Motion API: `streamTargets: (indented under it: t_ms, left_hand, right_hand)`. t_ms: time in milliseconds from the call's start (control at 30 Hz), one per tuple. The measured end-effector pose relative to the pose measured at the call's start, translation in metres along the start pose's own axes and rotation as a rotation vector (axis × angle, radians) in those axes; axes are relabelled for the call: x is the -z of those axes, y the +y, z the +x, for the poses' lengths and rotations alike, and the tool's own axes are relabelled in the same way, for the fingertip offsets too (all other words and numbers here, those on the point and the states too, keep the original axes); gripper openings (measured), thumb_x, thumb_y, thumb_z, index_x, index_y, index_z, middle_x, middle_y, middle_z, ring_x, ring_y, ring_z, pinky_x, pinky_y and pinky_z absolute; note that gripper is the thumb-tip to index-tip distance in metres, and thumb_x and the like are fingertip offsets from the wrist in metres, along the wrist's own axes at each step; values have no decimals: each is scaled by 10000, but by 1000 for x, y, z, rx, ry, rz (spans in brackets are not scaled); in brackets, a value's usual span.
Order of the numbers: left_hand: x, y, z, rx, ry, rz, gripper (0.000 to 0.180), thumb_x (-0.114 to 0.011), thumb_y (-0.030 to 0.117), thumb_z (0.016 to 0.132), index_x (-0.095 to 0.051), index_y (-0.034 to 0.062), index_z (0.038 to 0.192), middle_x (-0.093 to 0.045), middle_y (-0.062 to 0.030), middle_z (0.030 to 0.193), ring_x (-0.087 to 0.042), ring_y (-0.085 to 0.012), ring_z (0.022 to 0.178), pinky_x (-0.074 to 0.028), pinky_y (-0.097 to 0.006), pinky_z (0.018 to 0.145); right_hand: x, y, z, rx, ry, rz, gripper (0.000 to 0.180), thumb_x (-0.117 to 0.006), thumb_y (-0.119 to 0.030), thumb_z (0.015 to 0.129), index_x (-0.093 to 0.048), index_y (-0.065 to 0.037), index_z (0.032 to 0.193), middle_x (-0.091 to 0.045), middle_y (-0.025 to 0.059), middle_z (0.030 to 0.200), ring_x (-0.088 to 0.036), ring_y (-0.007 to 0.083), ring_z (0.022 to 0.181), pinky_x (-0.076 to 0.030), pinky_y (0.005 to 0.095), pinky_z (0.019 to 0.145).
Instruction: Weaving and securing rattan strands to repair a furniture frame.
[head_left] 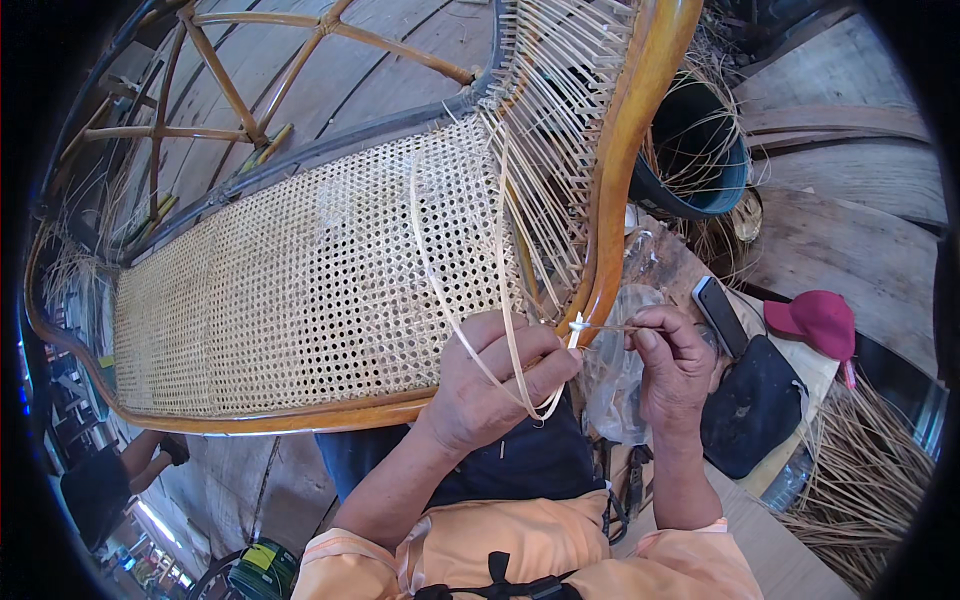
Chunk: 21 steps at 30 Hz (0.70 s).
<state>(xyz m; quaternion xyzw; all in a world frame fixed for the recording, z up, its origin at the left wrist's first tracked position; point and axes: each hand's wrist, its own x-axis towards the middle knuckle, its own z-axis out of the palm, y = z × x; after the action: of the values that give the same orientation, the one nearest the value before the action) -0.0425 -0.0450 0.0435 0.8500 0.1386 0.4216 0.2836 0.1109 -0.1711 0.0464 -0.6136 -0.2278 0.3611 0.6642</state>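
A woven cane panel lies across my lap, set in a curved, varnished wooden frame. At its right end, loose cane strands run slanting to the frame's edge. My left hand is closed on a long, pale cane strip that loops up over the panel. The strip's end sticks out past my fingers near the frame. My right hand pinches a thin, dark stick. Its tip, with a small white blob, meets the strip's end; what the blob is I cannot tell.
A dark bucket with cane scraps stands beyond the frame. To my right are a phone, a red cap, a black cloth item, a clear plastic bag and a cane bundle. Another person's leg shows at left.
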Motion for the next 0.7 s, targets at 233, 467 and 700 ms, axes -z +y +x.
streamTargets:
  t_ms: [233, 467, 700]
  left_hand:
    - [3, -1, -1, 17, -34, 8, 269, -702, 51, 608, -623, 108, 858, -580, 6, 762, -548, -156, 654, -420, -270, 547]
    - [5, -4, -3, -20, -20, -10, 265, -702, 63, 602, -624, 104, 852, -586, 6, 772, -552, -160, 660, -431, -287, 577]
    - [15, 4, 2, 71, -74, -86, 249, -702, 44, 627, -628, 93, 858, -604, -31, 774, -573, -193, 691, -466, -287, 631]
  right_hand:
    - [5, 5, 5, 92, -82, -175, 145, -637, 1, 808, -628, 2, 953, -570, 37, 903, -540, 93, 792, -435, 198, 711]
    - [4, 6, 1, 56, 31, 12, 143, -639, 7, 804, -624, 16, 946, -570, 47, 921, -534, 93, 810, -431, 195, 720]
    - [4, 13, -3, -1, 39, -61, 121, -604, 10, 829, -614, 7, 949, -583, 43, 901, -542, 103, 769, -438, 214, 718]
